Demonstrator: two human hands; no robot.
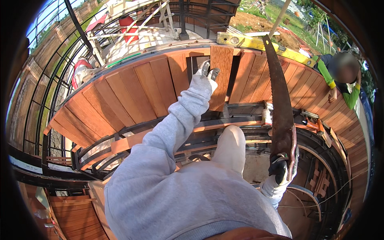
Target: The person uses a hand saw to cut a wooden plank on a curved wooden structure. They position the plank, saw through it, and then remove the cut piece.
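Observation:
My right hand (283,170), in a grey and black glove, is closed round the handle of a handsaw (282,96). The saw's long, rust-brown blade stands up, toothed edge to the left, its tip near a yellow spirit level (248,42). Farther forward, my gloved left hand (206,76) grips the left edge of a reddish-brown wooden plank (222,76), fingers curled. Dark gaps flank that plank, between it and the rows of fitted planks (132,90). The plank's far end lies by the spirit level.
A curved dark metal frame (244,132) runs below the planks. An orange-and-black tool (314,125) and a white container (267,114) rest at the right. Another person in green sleeves (352,96) leans on the planking at the far right. A cord (332,196) trails at lower right.

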